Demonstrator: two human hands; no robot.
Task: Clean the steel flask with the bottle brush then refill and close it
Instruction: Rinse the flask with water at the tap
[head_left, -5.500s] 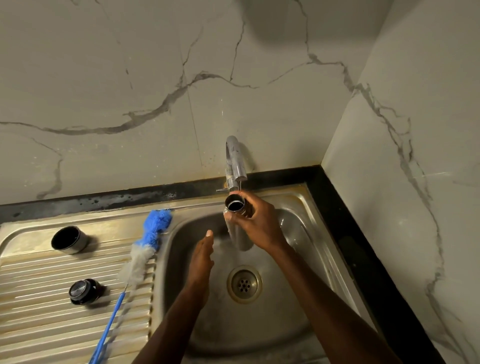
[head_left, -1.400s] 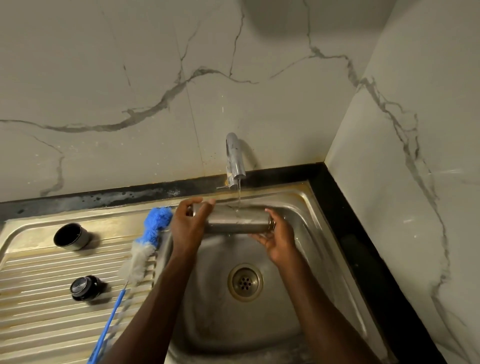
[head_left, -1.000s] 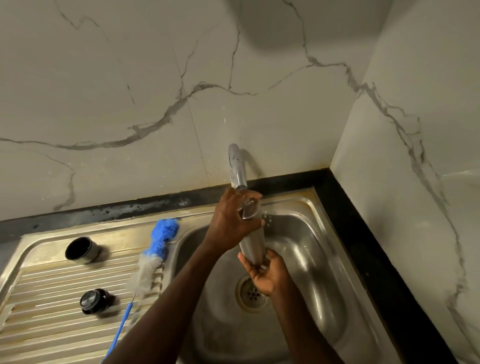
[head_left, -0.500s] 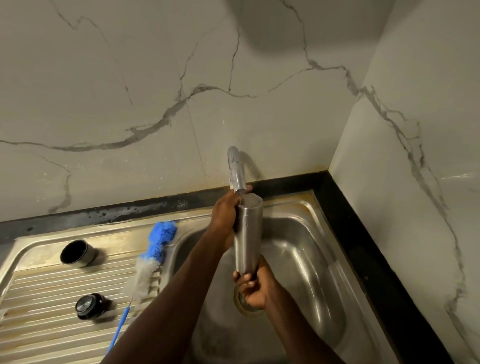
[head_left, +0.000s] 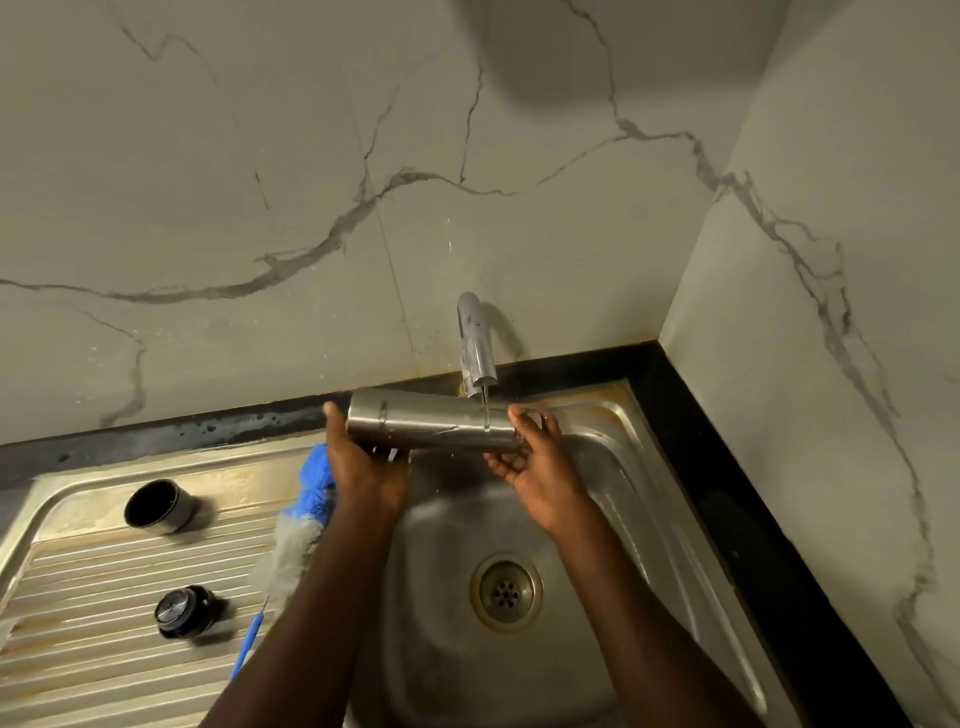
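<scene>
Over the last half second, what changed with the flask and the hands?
The steel flask swung from upright to lying sideways under the tap, whose thin stream now hits its side. The left hand moved to its left end and the right hand came up to its right end. The bottle brush, cup and stopper stayed on the drainboard.

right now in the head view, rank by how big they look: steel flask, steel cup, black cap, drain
1. steel flask, clearly largest
2. drain and steel cup look alike, so no ranking
3. black cap, slightly smaller, though its nearness to the camera makes this unsure
</scene>
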